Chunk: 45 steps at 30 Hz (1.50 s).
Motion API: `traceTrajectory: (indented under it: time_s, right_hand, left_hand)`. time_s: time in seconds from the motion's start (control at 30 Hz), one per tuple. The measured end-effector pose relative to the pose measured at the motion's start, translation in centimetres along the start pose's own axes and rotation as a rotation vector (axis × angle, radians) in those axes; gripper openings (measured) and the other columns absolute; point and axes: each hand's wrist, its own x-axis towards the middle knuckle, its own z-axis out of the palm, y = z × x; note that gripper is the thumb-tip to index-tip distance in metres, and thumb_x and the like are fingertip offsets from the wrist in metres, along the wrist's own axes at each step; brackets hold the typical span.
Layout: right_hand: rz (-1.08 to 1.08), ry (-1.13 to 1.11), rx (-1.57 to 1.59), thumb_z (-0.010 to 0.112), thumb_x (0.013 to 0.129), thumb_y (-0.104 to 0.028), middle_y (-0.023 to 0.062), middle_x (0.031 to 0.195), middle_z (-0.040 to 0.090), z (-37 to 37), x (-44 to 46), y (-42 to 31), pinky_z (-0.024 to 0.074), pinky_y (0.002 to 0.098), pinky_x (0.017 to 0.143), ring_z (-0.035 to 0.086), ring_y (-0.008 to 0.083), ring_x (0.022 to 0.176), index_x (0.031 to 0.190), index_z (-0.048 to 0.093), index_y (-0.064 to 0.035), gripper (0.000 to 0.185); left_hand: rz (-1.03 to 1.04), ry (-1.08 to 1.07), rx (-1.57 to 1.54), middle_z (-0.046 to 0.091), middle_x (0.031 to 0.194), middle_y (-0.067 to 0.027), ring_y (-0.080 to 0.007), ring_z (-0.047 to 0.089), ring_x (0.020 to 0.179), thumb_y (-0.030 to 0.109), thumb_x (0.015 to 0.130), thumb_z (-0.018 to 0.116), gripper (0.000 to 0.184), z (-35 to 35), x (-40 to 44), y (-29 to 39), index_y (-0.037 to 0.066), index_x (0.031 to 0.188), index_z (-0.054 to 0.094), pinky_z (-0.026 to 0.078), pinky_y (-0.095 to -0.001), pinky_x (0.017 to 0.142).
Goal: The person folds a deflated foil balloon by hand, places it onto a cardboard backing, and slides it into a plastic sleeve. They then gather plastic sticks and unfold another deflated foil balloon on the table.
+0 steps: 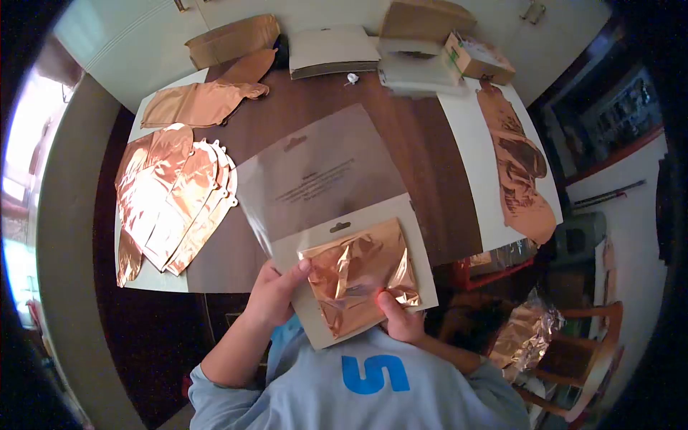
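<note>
In front of my chest I hold a pale backing card (312,315) with a hang hole, partly inside a clear plastic bag (322,165). A folded rose-gold foil piece (358,269), which looks like a flat foil balloon, lies on the card. My left hand (274,292) grips the card's left edge, thumb on top. Lower right, my right hand (403,319) pinches the card's bottom edge, with its thumb pressed on the foil. The fingers under the card are hidden. Printed text and a second hang hole show on the bag's upper part, which extends over the table.
The brown and white table (301,107) bears a stack of flat foil pieces (175,193) at left and a long foil piece (512,158) at right. Pale cards (333,51), an open cardboard box (423,25) and a small box (480,59) stand behind. A wooden chair (609,344) holds crumpled foil.
</note>
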Motion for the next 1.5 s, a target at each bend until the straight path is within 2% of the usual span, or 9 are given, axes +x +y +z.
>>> traceTrajectory:
  time_s: [0.1,0.27,0.37,0.63,0.8,1.03,1.27,1.37,1.5]
  right_hand:
    - [0.071,0.041,0.053,0.063,0.096,-0.016,0.0019,0.094,0.063,1.2,-0.8,0.0,0.0509,0.0263,0.080,0.060,0.0097,0.090,0.106,0.061,-0.0051,0.015]
    - [0.184,-0.505,0.019,0.059,0.094,-0.045,0.0086,0.116,0.063,-6.6,-1.3,0.2,0.0488,0.0327,0.092,0.059,0.0169,0.108,0.136,0.042,-0.0001,0.063]
    - [0.336,-0.400,0.102,0.056,0.089,-0.062,0.0114,0.122,0.062,-9.3,0.5,-2.3,0.0466,0.0370,0.098,0.060,0.0207,0.112,0.146,0.033,0.0030,0.090]
    - [0.268,-0.092,-0.133,0.041,0.105,-0.031,0.0107,0.116,0.066,-2.9,6.0,-4.2,0.0440,0.0294,0.096,0.059,0.0161,0.108,0.126,0.058,0.0025,0.042]
    - [0.370,0.003,0.010,0.045,0.104,-0.028,0.0030,0.100,0.065,-1.5,2.6,-3.2,0.0443,0.0277,0.086,0.056,0.0117,0.093,0.109,0.065,0.0011,0.036]
    - [0.539,0.109,0.103,0.050,0.102,-0.030,0.0048,0.103,0.065,-2.2,5.4,-2.2,0.0458,0.0263,0.085,0.059,0.0121,0.092,0.114,0.063,0.0003,0.035]
    - [0.527,-0.154,0.116,0.056,0.099,-0.026,0.0084,0.125,0.057,-3.4,2.7,-3.5,0.0412,0.0303,0.101,0.048,0.0124,0.121,0.131,0.050,0.0019,0.043]
    - [0.433,-0.363,-0.078,0.064,0.094,-0.022,0.0108,0.125,0.057,-1.6,1.6,-7.3,0.0402,0.0330,0.103,0.048,0.0140,0.121,0.132,0.049,0.0024,0.047]
    - [0.448,-0.369,-0.237,0.069,0.090,-0.014,0.0073,0.110,0.062,-2.4,2.4,-5.9,0.0488,0.0322,0.091,0.058,0.0137,0.103,0.125,0.053,-0.0002,0.041]
  left_hand:
    - [0.039,0.058,0.041,0.068,0.108,-0.0046,-0.0140,0.065,0.095,0.018,0.093,0.067,0.030,-0.5,-0.6,-0.4,0.003,0.119,0.061,0.054,-0.0320,0.078]
    - [-0.004,0.070,0.201,0.069,0.101,-0.0047,-0.0125,0.064,0.094,0.016,0.092,0.068,0.026,-2.5,-1.9,-0.1,0.002,0.113,0.065,0.053,-0.0298,0.077]
    - [-0.098,0.082,0.259,0.069,0.101,-0.0051,-0.0122,0.064,0.093,0.015,0.090,0.068,0.027,-2.1,-2.4,0.4,0.001,0.113,0.065,0.053,-0.0296,0.078]
    - [-0.250,0.098,0.266,0.069,0.104,-0.0056,-0.0121,0.064,0.093,0.016,0.091,0.067,0.029,-1.2,-2.0,0.5,0.002,0.116,0.064,0.052,-0.0299,0.081]
    - [-0.181,0.065,0.260,0.069,0.103,-0.0049,-0.0147,0.065,0.090,0.019,0.094,0.064,0.027,-4.0,-5.8,-2.9,0.001,0.115,0.064,0.053,-0.0317,0.081]
    - [-0.246,0.202,-0.005,0.068,0.105,-0.0081,-0.0189,0.066,0.091,0.021,0.094,0.063,0.026,-3.3,-3.5,-2.2,0.002,0.112,0.062,0.055,-0.0366,0.081]
    - [-0.180,0.296,0.033,0.067,0.114,-0.0107,-0.0203,0.067,0.098,0.018,0.094,0.063,0.037,-2.0,-5.4,-2.8,-0.001,0.124,0.056,0.054,-0.0368,0.089]
    - [-0.179,0.313,0.039,0.069,0.109,-0.0093,-0.0196,0.067,0.096,0.023,0.094,0.064,0.036,-1.9,-5.9,-2.8,-0.001,0.121,0.059,0.054,-0.0353,0.085]
    - [-0.140,0.336,0.688,0.071,0.096,-0.0120,-0.0251,0.069,0.087,0.030,0.090,0.069,0.037,-2.6,-4.9,-1.0,0.000,0.111,0.064,0.054,-0.0343,0.076]
